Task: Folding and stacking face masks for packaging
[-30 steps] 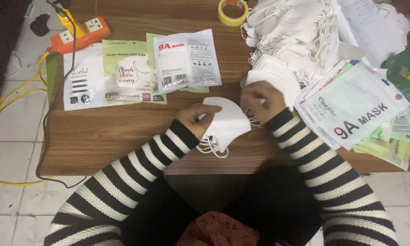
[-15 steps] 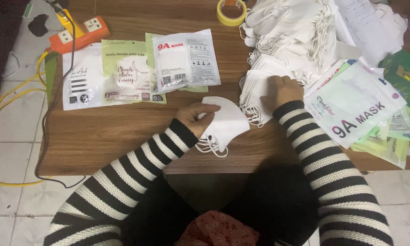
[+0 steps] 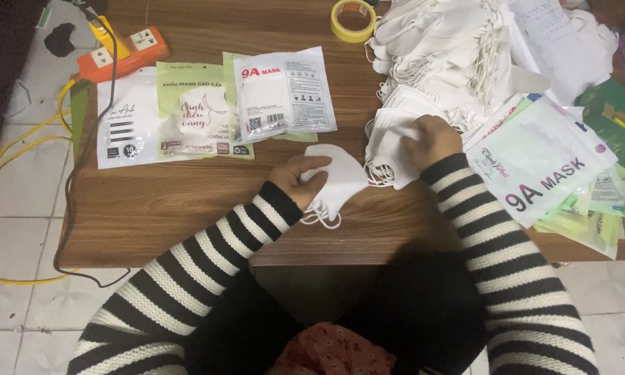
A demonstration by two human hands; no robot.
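My left hand [image 3: 302,177] presses down on a small stack of folded white face masks [image 3: 340,180] near the front of the brown wooden table [image 3: 187,201], their ear loops dangling toward me. My right hand [image 3: 432,140] grips another white mask [image 3: 389,149] at the near edge of a big heap of loose white masks [image 3: 451,55]. Both sleeves are black-and-white striped.
Several flat mask packets [image 3: 215,104] lie in a row at the left-centre. A fanned pile of empty printed bags [image 3: 555,167] sits at the right. A yellow tape roll [image 3: 353,19] is at the back, an orange power strip [image 3: 118,52] with cables at the back left.
My right hand has moved away from the stack under my left hand, right and back to the heap, and taken hold of another mask. The left hand stays on the stack.
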